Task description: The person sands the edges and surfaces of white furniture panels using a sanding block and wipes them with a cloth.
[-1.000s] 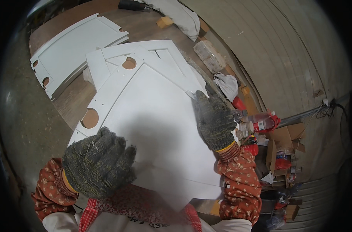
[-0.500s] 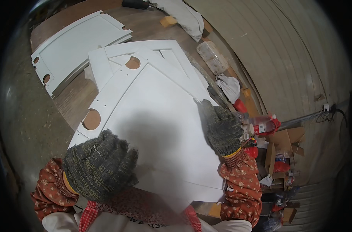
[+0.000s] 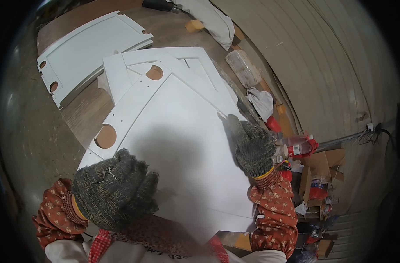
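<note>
A large white panel (image 3: 182, 144) with a grooved frame strip and round cut-outs lies before me, on top of other white panels (image 3: 116, 72). My left hand (image 3: 114, 193), in a dark grey knitted glove, is over the panel's near left part. Its fingers curl downward, and what is under them is hidden. On the right long edge of the panel rests my right hand (image 3: 252, 147), gloved alike, its fingers bent over that edge. Loose white threads cling to the back of the left glove. A dark shadow falls across the panel's middle.
Another stack of white panels (image 3: 94, 48) lies at the far left on the brown table (image 3: 83, 116). Along the right side are a clear plastic box (image 3: 243, 69), a white cloth bag (image 3: 261, 103), bottles (image 3: 298, 147) and an open cardboard box (image 3: 325, 164). A black-handled tool (image 3: 158, 5) lies at the back.
The whole view has shifted slightly, so the panels and far things appear a little lower and farther right. Both hands keep nearly the same place on the panel.
</note>
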The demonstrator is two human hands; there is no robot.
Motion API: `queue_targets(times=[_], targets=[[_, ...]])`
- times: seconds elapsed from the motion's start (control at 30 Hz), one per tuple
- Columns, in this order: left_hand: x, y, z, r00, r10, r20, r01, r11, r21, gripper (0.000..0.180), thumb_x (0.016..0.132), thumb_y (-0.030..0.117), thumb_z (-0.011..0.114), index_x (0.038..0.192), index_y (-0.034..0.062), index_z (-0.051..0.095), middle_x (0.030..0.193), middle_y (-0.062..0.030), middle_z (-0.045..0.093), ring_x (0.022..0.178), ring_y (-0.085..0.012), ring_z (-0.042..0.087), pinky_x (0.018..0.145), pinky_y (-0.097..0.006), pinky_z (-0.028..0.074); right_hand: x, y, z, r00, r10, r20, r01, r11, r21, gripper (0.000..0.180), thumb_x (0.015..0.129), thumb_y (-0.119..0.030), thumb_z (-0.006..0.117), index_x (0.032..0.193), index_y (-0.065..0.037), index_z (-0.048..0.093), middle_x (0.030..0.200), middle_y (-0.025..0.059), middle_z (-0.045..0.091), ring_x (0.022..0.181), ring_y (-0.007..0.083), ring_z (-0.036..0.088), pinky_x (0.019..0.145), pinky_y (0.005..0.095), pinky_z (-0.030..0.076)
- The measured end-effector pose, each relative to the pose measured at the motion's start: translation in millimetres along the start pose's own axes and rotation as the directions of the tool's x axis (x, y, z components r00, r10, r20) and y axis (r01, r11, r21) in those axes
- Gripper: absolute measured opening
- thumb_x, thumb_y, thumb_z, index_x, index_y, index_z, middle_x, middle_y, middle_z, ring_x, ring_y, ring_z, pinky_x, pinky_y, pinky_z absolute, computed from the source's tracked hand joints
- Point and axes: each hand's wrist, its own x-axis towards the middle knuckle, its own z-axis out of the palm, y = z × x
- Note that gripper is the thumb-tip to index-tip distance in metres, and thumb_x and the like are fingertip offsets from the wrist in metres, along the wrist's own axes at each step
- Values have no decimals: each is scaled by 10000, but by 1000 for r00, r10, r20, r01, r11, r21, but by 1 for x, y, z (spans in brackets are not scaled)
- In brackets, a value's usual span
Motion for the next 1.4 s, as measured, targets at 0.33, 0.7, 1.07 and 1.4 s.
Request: queue_targets(times=[0.33, 0.7, 1.07, 1.4], targets=[[4, -6, -2, 999, 31, 20, -30, 998, -54, 559, 549, 296, 733, 1015, -9, 691, 944, -199, 678, 829, -376, 678, 647, -457, 544, -4, 4, -10, 999, -40, 0, 40, 999, -4, 391, 831, -92, 596, 1217, -38, 577, 739, 67, 569, 603, 216, 573, 534, 328, 471], [1, 0, -2, 1000, -4, -31, 6, 999, 53, 543, 510, 289, 691, 976, 11, 709, 921, -170, 689, 854, -372, 676, 619, -447, 521, -4, 4, -5, 991, 96, 90, -104, 990, 96, 313, 879, -109, 588, 1183, -38, 612, 780, 111, 629, 673, 253, 626, 581, 360, 488], [2, -4, -3, 997, 78, -22, -77, 996, 32, 557, 528, 292, 704, 1004, 4, 707, 945, -189, 680, 843, -369, 679, 641, -446, 537, 4, -10, -10, 863, 469, 186, -494, 710, 502, 231, 945, -186, 577, 1121, -58, 654, 854, 146, 682, 764, 284, 666, 705, 372, 521], [1, -8, -5, 998, 67, 3, -67, 993, -94, 541, 593, 290, 741, 1013, -47, 685, 931, -219, 665, 822, -389, 672, 720, -478, 561, 21, 17, -37, 945, 139, 296, -206, 956, 209, 352, 862, -163, 644, 1215, -148, 647, 975, 125, 641, 883, 272, 644, 768, 401, 518]])
